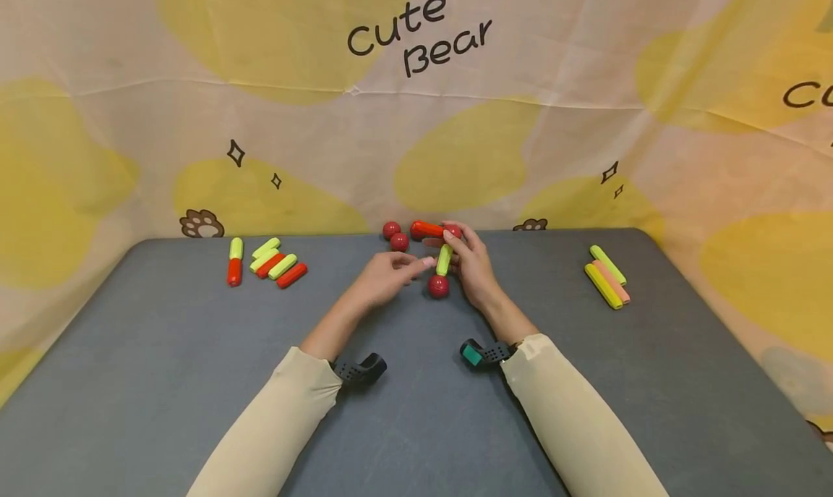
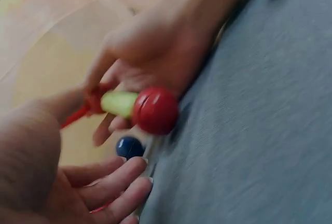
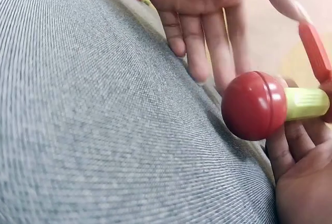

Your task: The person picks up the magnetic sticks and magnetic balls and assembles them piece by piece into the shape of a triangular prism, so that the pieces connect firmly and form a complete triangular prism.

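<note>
My right hand point(image 1: 478, 269) pinches a red ball point(image 1: 452, 232) at the joint of a ball-and-stick piece. From that joint a lime green stick point(image 1: 444, 260) runs toward me, ending in another red ball point(image 1: 439, 286). An orange-red stick point(image 1: 427, 228) extends leftward at the back. My left hand point(image 1: 387, 278) is just left of the piece, its fingers point(image 3: 194, 47) straight in the right wrist view. Its thumb tip is right at the end of an orange-red stick point(image 3: 314, 50). A dark blue ball point(image 2: 129, 147) shows behind in the left wrist view.
Two loose red balls, one nearer point(image 1: 399, 241), lie by the table's back edge. Several lime and orange-red sticks point(image 1: 270, 264) lie at the left, beside a two-coloured pair point(image 1: 235, 262). Yellow, pink and lime sticks point(image 1: 604, 281) lie at the right. A printed cloth point(image 1: 312, 164) hangs behind.
</note>
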The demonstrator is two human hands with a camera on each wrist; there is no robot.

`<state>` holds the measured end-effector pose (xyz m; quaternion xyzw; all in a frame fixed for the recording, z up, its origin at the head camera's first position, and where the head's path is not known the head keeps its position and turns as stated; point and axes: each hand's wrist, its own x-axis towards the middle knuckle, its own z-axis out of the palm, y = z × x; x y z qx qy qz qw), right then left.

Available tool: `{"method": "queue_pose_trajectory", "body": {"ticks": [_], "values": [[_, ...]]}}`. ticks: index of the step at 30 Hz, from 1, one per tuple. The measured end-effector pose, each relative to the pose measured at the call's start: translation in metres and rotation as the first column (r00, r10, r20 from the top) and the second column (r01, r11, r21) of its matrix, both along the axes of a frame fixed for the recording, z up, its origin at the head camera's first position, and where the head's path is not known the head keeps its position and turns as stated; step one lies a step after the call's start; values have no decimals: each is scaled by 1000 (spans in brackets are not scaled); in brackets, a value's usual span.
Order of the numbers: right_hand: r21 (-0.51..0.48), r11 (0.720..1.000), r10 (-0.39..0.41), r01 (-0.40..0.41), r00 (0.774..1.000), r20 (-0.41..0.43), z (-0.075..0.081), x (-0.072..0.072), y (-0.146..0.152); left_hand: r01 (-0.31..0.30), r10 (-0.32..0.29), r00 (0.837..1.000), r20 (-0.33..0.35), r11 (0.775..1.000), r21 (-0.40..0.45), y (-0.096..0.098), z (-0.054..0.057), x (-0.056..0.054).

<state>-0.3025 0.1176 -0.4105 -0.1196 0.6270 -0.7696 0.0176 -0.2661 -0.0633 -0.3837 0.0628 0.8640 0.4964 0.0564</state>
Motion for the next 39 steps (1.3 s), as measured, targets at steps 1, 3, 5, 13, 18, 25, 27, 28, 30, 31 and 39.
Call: {"method": "queue_pose_trajectory", "body": {"ticks": [1,3,5,13,18,25,27,28,30,31,39], "values": [[-30,1000,1,-1,1000,13,0,0,0,39,-39,999,8,999,-32,3,-1,2],[-72,997,-4,7,999,38,1,0,1,91,-93,995,-23,993,-71,11,-3,5],[-108,994,-17,24,998,60,1,0,1,119,-125,990,-68,989,-87,17,-8,7],[-68,989,-131,132,991,15,3,2,7,50,-63,969,-241,997,-62,15,-28,3],[122,980,-150,158,986,-74,1,4,29,19,-26,955,-297,999,-28,11,-32,-3],[352,925,-105,141,987,-120,-3,9,52,51,-71,957,-281,996,-79,10,-28,-7],[379,914,-105,148,986,-132,-3,8,52,68,-88,961,-264,994,-85,7,-23,-9],[384,912,-102,147,985,-136,-3,7,51,70,-90,962,-259,994,-85,4,-19,-11],[396,907,-94,143,985,-142,-3,6,49,51,-68,964,-259,996,-72,0,-11,-17],[400,906,-90,141,986,-143,-3,5,47,33,-48,963,-265,998,-62,-2,-7,-21],[447,881,-97,153,985,-145,-6,10,44,57,-102,941,-323,988,-146,18,18,-60]]}}
